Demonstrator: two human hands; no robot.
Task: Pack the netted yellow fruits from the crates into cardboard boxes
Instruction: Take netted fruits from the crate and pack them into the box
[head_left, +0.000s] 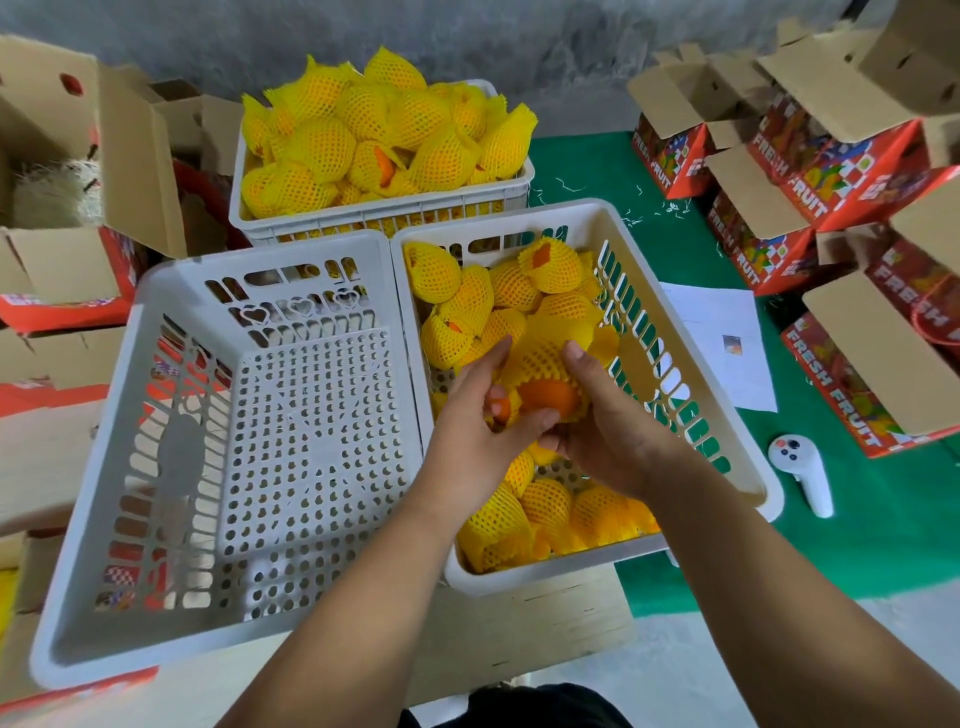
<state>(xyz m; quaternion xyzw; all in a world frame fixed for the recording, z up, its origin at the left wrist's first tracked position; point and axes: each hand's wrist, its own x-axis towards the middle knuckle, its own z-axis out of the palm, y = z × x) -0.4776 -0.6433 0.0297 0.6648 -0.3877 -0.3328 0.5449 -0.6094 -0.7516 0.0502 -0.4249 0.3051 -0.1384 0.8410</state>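
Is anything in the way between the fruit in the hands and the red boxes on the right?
Only the basket wall. Both hands, left and right, hold a netted fruit inside the right basket, so its white wall stands between it and the open red boxes. Lifted over the rim, nothing visible blocks the way.

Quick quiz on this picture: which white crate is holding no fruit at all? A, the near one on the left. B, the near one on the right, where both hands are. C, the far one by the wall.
A: the near left crate shows only its bare perforated floor, while the far crate is heaped with netted fruits and the near right crate holds them around both hands.
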